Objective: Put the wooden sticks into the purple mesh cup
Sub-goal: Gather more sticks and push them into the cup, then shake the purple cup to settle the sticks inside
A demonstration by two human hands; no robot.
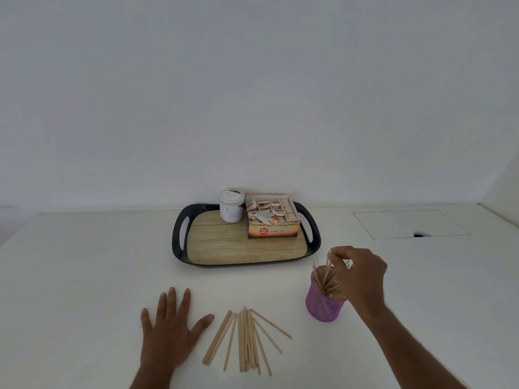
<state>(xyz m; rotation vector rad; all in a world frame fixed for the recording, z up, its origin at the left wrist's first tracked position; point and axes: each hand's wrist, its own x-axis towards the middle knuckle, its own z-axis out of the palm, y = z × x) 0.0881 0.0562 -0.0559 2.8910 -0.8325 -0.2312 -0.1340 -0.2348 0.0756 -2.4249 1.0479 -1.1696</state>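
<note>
Here, right hand (pixel 362 272) fingers pinching sticks (pixel 327 277) over purple cup (pixel 323 307); left hand (pixel 168 329) flat, released.

Two bare forearms, left hand (pixel 168 329) and right hand (pixel 362 276) ringless, sleeveless.

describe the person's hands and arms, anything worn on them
Both are bare. The left hand and the right hand show no gloves, rings, watch or bracelets, and no markings. Both forearms are uncovered right to the bottom edge of the view, so no sleeve is visible.
</note>
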